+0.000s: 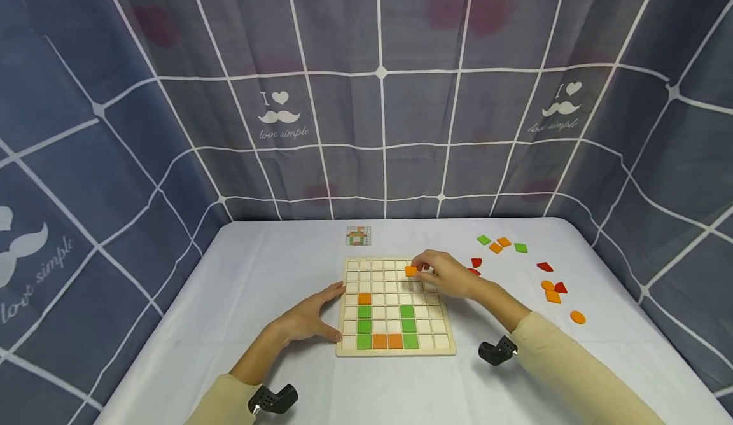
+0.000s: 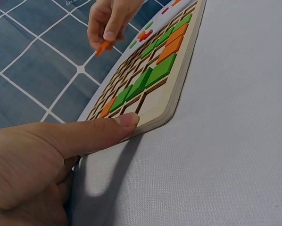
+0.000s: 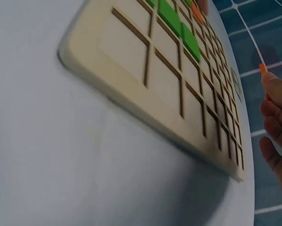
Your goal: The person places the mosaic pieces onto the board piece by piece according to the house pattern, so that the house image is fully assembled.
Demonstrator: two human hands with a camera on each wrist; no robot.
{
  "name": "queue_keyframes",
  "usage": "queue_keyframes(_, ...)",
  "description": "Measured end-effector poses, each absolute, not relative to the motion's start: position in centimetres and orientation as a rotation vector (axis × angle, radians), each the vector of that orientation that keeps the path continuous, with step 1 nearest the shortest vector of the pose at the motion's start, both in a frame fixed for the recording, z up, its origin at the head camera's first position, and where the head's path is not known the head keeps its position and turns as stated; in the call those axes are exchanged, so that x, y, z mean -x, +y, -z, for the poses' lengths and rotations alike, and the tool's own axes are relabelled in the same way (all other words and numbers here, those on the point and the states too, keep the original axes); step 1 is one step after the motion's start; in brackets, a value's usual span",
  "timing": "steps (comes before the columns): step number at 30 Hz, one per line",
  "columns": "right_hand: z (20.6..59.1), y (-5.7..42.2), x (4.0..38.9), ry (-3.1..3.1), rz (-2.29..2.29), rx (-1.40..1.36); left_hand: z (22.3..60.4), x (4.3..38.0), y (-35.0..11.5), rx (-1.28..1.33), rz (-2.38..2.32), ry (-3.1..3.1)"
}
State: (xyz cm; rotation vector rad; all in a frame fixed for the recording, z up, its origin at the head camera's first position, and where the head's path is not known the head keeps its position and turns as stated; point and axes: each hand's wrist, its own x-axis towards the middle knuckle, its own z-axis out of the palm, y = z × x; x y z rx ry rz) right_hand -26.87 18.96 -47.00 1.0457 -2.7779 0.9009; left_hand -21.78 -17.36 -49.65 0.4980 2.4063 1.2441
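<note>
A wooden grid board lies on the white table. Green square tiles and orange square tiles fill some of its cells, forming a U shape at the lower part. My right hand pinches an orange square tile over the far rows; in the left wrist view that tile is raised above the board. My left hand rests at the board's left edge with fingers spread. Its thumb presses on the near left corner; the other fingers are mostly hidden in the left wrist view.
A small pattern card lies beyond the board. To the right are scattered loose pieces: green diamonds, orange squares, red pieces and an orange disc. A checked curtain surrounds the table.
</note>
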Motion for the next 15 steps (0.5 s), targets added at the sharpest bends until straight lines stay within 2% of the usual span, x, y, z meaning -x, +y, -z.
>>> queue_keyframes(15, 49.1, 12.8, 26.2, -2.844, -0.893, -1.291, 49.8, 22.0, -17.2, -0.459, -1.231, 2.42)
